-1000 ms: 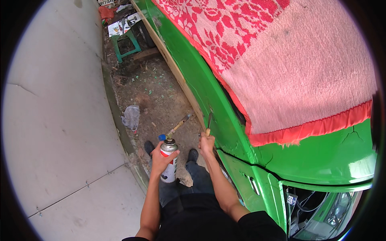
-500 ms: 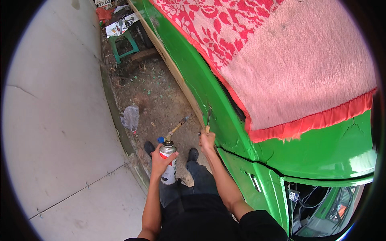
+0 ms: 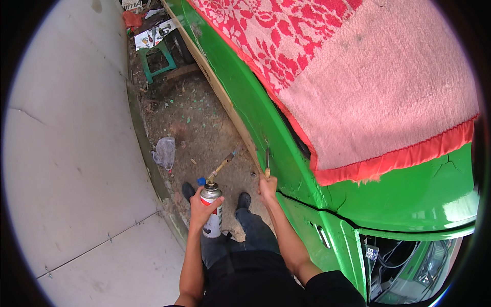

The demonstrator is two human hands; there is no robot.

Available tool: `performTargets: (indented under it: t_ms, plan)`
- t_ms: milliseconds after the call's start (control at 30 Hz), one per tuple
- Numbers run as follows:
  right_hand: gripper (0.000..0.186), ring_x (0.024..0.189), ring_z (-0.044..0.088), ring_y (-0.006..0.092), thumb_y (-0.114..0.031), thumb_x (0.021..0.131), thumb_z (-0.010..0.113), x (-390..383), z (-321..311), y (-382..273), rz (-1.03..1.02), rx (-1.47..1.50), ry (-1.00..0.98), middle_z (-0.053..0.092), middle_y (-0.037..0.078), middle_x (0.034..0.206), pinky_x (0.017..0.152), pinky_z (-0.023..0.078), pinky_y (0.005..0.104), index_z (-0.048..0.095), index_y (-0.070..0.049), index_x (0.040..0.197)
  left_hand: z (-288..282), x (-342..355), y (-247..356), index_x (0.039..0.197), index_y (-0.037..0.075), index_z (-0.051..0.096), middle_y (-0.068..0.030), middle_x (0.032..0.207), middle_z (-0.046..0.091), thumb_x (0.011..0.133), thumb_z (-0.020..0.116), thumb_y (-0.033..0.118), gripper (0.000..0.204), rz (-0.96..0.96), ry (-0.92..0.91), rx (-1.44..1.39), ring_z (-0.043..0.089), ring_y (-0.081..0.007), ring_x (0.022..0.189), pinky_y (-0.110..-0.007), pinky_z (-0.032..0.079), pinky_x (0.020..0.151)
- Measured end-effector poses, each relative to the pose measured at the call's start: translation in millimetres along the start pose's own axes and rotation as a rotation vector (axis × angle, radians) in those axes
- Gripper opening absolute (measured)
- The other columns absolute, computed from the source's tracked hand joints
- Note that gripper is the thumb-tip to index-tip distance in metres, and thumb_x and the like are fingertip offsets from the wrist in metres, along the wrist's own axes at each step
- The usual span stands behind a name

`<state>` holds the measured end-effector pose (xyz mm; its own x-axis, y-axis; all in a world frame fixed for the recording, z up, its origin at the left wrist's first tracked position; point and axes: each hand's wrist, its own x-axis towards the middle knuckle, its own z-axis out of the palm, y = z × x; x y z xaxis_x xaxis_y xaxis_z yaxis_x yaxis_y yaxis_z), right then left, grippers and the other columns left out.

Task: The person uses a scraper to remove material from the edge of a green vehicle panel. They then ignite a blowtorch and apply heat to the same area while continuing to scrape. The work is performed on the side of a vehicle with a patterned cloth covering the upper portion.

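Note:
My left hand (image 3: 198,205) is wrapped round the canister of a gas blowtorch (image 3: 213,225), held upright in front of my legs. The torch's brass tube (image 3: 221,166) slants up and right toward the green car body (image 3: 245,105); a faint bluish glow shows at its tip. In my right hand (image 3: 267,187), fingers closed, is a scraper (image 3: 267,173) with a pale wooden handle. Its thin blade points away from me and lies at the car's side panel, beside a scuffed, cracked patch of paint. I cannot tell whether the blade touches the panel.
A pink and red blanket (image 3: 378,87) covers much of the car. To the left runs a pale wall (image 3: 76,153). On the dirty ground lie a clear plastic bag (image 3: 164,152) and green paint flakes. A green stool (image 3: 157,61) stands farther off, near a wooden block (image 3: 182,71).
My right hand and the scraper have moved slightly back toward me and to the right. The blowtorch has shifted a little left and nearer. Both grips are unchanged.

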<state>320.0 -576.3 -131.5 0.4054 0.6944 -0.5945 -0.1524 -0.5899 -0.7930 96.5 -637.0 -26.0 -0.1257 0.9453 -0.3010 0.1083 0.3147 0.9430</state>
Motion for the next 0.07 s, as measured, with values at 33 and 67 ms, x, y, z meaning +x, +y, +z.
performTargets:
  t_ms: [33, 67]
  plan:
    - [0.022, 0.038, 0.042, 0.0123, -0.015, 0.091, 0.06, 9.3, 0.8, -3.7, -0.027, -0.043, -0.01, 0.048, 0.003, 0.055, 0.032, 0.029, 0.03, 0.05, -0.006, 0.073, 1.4, -1.8, 0.2, 0.099, -0.002, 0.062, -0.0082, 0.084, 0.072, 0.073, 0.086, 0.025, 0.044, -0.004, -0.009, -0.02, 0.067, -0.0122, 0.072, -0.028, 0.053, 0.068]
    - [0.023, 0.038, 0.043, 0.0125, -0.016, 0.092, 0.06, 21.4, 4.3, -9.2, -0.05, -0.087, -0.02, 0.048, 0.004, 0.054, 0.032, 0.029, 0.03, 0.051, -0.006, 0.073, 1.7, -2.3, -1.5, 0.103, -0.001, 0.062, -0.0093, 0.084, 0.072, 0.075, 0.085, 0.026, 0.046, -0.004, -0.01, 0.008, 0.068, -0.0133, 0.072, -0.028, 0.053, 0.069]
